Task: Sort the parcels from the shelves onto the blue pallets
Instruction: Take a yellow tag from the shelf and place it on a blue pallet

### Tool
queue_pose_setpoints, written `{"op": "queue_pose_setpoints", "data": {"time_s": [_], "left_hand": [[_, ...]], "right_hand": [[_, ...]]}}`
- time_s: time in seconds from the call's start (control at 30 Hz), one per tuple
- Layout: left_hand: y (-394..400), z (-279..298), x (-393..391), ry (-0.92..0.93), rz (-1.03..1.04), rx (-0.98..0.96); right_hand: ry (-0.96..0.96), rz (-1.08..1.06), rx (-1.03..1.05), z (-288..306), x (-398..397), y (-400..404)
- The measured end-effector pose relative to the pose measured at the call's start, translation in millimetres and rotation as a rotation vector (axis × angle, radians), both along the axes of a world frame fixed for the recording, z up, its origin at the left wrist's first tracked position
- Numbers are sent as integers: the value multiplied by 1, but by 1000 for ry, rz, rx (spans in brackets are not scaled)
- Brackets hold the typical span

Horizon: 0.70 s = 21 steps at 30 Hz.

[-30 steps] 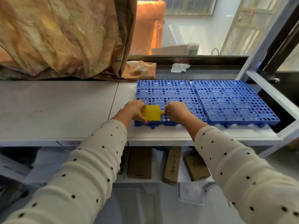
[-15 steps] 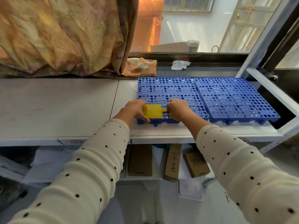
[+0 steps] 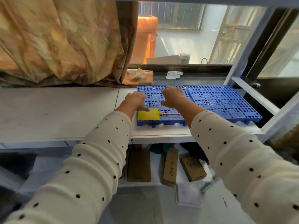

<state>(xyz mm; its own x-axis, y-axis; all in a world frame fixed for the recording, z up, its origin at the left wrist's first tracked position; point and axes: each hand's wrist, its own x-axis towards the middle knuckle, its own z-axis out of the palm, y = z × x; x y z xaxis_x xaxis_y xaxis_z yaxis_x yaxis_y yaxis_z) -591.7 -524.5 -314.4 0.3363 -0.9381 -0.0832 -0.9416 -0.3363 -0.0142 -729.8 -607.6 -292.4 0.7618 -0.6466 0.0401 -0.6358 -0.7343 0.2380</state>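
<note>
A flat yellow tag (image 3: 148,114) with a thin strap pointing right lies at the near left corner of the left blue pallet (image 3: 171,118). A second blue pallet (image 3: 221,102) sits beside it on the right. My left hand (image 3: 135,100) hovers just behind the tag, its thumb close to the tag's far edge, holding nothing. My right hand (image 3: 173,97) is raised over the left pallet with its fingers loosely curled and nothing in them. Brown cardboard parcels (image 3: 139,165) (image 3: 170,167) (image 3: 193,168) stand on the lower shelf under the pallets.
The pallets rest on a white shelf top (image 3: 56,113). A patterned curtain (image 3: 61,41) hangs behind at the left, with a window sill and a crumpled white paper (image 3: 174,74) beyond. A white metal frame (image 3: 278,117) bounds the right side.
Both hands have let go of the yellow tag and lifted away toward the back of the pallet. The tag now lies free on the pallet's near left corner.
</note>
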Motion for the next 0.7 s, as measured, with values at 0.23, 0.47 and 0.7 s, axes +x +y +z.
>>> {"op": "queue_pose_setpoints", "data": {"time_s": [0.23, 0.47, 0.7], "left_hand": [[29, 77, -51, -166, 54, -147], [85, 145, -109, -314, 127, -276], [136, 196, -151, -370, 152, -354]], "right_hand": [[-56, 65, -149, 63, -38, 45], [-183, 123, -298, 136, -93, 101], [-327, 144, -335, 186, -134, 148]]}}
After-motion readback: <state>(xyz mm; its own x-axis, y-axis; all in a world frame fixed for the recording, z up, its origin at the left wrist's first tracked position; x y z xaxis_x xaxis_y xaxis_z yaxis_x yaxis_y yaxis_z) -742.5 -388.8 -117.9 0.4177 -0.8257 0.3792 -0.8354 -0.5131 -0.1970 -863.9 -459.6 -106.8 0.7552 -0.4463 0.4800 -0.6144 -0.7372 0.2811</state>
